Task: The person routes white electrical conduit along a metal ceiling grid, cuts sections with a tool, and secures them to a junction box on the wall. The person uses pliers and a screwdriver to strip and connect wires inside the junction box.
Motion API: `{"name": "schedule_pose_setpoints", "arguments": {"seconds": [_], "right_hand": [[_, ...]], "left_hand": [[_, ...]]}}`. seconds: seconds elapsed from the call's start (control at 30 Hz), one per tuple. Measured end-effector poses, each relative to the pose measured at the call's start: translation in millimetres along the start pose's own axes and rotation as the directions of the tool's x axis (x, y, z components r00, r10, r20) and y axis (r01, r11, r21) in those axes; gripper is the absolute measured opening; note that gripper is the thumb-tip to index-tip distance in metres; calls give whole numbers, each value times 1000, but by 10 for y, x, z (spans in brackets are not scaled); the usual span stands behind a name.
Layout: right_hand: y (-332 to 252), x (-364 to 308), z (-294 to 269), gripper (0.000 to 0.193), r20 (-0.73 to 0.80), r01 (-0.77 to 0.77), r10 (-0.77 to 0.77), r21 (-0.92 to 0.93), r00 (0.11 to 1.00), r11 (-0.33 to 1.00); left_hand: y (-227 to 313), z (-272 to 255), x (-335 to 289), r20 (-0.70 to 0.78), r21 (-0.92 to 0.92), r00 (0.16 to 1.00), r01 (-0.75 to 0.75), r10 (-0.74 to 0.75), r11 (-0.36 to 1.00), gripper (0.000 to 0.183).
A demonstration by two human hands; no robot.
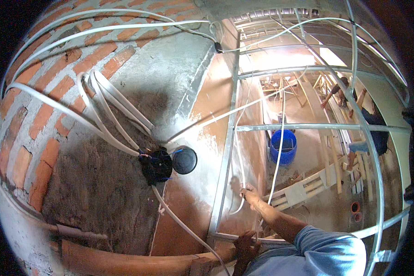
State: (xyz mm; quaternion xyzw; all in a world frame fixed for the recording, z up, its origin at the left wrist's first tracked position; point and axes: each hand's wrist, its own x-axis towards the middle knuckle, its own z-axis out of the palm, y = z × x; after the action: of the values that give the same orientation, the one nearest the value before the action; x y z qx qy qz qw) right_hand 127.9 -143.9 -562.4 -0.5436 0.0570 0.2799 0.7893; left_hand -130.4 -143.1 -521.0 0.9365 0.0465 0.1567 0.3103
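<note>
My right hand [249, 193] reaches out from a light blue sleeve and closes on a white flexible conduit [240, 175] that hangs beside a metal frame rail [225, 156]. My left hand [244, 246] sits lower, in shadow, against the bottom rail of the frame [225, 237]; its grip is unclear. Several white conduits [110, 106] run across the brick wall [46, 106] and meet at a black round junction box [157, 165] with a black cap [185, 160] beside it. One more conduit [179, 221] leads from the box down toward my left hand.
A metal grid frame [308, 127] spans the right side. Beyond it are a blue bucket [283, 146], a wooden pallet [303, 188] and timber. Two other people [349, 92] [377, 133] work at the far right. An orange clay pipe [124, 263] runs along the bottom.
</note>
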Motion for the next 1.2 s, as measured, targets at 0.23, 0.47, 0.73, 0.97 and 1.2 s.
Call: {"name": "schedule_pose_setpoints", "arguments": {"seconds": [0.23, 0.47, 0.73, 0.97, 1.2], "right_hand": [[-776, -860, 57, 35, 253, -112, -14, 474, 967, 874], [-1278, -1193, -95, 27, 392, -304, -112, 837, 913, 454], [-1219, -1406, -135, 31, 361, -303, 47, 699, 932, 647], [-1354, -1548, -159, 49, 95, 210, -243, 270, 965, 940], [-1473, -1332, -235, 41, 379, 207, -268, 195, 886, 959]], "left_hand": [[18, -4, 109, -39, 86, 995, -92, 95, 992, 46], [347, -162, 361, -79, -411, 967, 189, -241, 892, 62], [989, -519, 960, -414, -534, 910, -261, 20, 804, 34], [1078, -644, 1237, -366, -3, 751, -591, 549, 806, 34], [1114, -669, 1328, -211, 102, 760, -608, 615, 787, 47]]}}
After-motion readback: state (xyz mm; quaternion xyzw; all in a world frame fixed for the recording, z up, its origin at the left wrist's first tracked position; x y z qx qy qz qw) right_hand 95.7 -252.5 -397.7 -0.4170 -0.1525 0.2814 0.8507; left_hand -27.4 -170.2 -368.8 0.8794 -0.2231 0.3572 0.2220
